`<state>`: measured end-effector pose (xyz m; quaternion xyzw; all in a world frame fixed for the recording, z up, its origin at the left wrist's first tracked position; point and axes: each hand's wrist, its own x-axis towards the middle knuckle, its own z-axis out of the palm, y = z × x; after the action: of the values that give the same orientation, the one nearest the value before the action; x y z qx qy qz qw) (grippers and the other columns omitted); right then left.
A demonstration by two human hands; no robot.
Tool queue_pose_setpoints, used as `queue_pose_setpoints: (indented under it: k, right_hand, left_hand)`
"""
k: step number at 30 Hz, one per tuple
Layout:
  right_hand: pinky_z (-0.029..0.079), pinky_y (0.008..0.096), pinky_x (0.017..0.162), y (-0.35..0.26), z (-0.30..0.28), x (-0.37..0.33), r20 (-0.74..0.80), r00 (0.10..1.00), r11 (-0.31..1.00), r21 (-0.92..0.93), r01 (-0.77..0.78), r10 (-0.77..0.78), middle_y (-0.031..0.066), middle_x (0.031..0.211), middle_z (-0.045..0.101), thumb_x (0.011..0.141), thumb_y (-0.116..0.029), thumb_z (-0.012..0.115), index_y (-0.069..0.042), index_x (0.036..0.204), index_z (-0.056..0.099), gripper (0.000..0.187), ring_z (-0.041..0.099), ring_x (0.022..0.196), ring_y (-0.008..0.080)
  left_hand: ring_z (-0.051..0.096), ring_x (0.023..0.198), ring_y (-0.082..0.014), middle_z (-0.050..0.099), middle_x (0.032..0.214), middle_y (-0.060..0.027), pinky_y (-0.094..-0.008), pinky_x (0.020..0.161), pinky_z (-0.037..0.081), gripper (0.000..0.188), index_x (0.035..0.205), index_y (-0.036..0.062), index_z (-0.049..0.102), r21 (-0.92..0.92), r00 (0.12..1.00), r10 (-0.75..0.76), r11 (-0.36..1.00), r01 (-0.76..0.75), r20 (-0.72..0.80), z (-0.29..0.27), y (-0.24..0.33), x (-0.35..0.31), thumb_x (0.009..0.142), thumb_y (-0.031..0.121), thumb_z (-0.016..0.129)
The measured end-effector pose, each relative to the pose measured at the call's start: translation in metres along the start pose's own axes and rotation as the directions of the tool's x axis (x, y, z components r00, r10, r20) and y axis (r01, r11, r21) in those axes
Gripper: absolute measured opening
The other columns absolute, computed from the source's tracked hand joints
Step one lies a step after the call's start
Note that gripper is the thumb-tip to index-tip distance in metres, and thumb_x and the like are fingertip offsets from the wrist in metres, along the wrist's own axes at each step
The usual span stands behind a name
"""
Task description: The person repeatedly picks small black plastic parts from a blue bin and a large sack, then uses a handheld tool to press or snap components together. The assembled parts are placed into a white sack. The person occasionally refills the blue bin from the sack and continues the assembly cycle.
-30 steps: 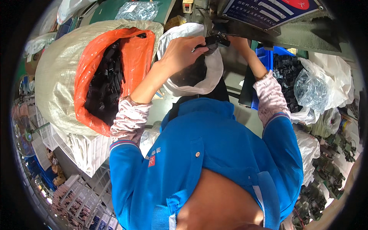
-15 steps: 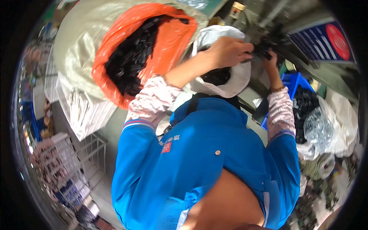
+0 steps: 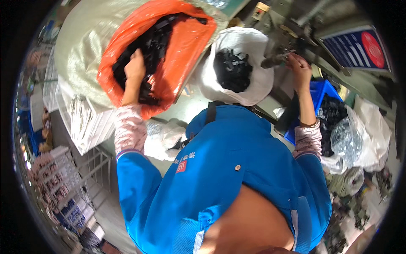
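My left hand is down inside the orange plastic bag, its curled fingers among the small black plastic pieces. What those fingers grip is hidden. At the right, my right hand is raised beside the dark machine, fingers bent together at its near side. Anything between them is too small to make out. Between my hands stands a white woven sack with its mouth wide and a heap of black pieces inside.
A pale woven sack surrounds the orange bag. On the right, a blue bin holds black pieces and clear plastic bags. A blue and red sign stands behind it. White crates and a metal rack are at the left.
My left hand has moved from the machine, across the white sack, leftward into the orange bag. My right hand stays near the machine; the black piece seen there between both hands is no longer visible.
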<state>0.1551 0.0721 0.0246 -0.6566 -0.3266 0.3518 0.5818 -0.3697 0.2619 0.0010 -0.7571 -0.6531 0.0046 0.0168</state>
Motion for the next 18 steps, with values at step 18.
queue_pose_setpoints:
  k: [18]
  right_hand:
    - [0.047, 0.0296, 0.06, -0.03, 0.046, -0.03, -0.01, 0.902, 0.862, -0.301, 0.409, -0.431, 0.0103, 0.084, 0.064, 0.081, -0.012, 0.069, -0.004, 0.094, 0.069, 0.015, 0.06, 0.068, 0.0164]
  left_hand:
    - [0.055, 0.102, -0.031, 0.057, 0.111, -0.0167, -0.0373, 0.089, 0.043, 0.02, 0.099, -0.003, 0.058, -0.468, 0.961, 0.117, 0.855, -0.225, -0.249, -0.037, -0.011, -0.049, 0.084, 0.011, 0.057]
